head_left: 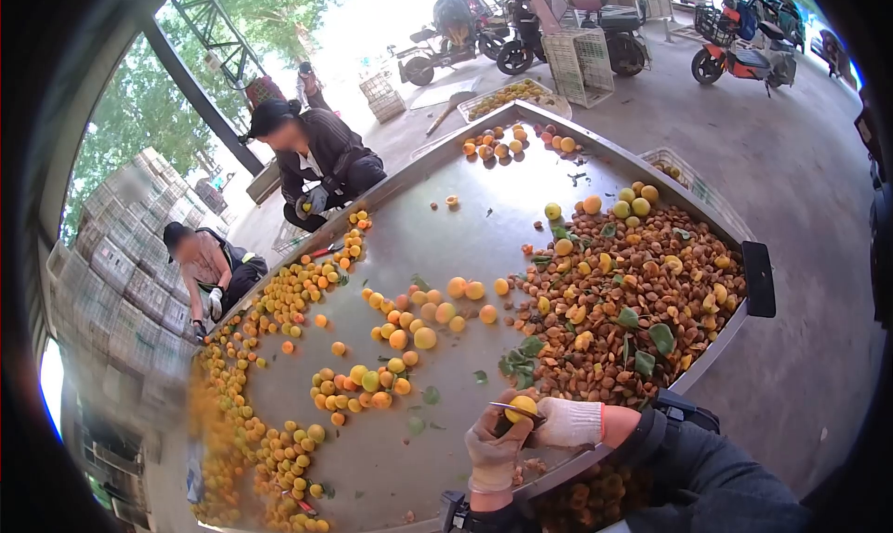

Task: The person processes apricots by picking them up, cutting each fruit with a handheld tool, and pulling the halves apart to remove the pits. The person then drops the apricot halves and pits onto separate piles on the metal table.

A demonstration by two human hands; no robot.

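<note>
Both of my hands wear pale work gloves and meet over the near edge of the metal table (456,491). Closed around a yellow apricot (523,406) is my left hand (493,454). My right hand (569,423) is closed at the other side of the fruit, at the end of a thin knife (502,406); its grip on the handle is mostly hidden. The blade lies against the apricot and points left. Just beyond my hands is a big heap of brown apricot pits (605,338), mixed with green leaves (662,338).
Loose apricots (425,338) lie mid-table, and more (288,296) line the left side. A dark object (758,279) sits on the right corner. Two people (321,156) (219,273) crouch along the far left edge. Behind are stacked crates (121,263) and parked scooters (595,21).
</note>
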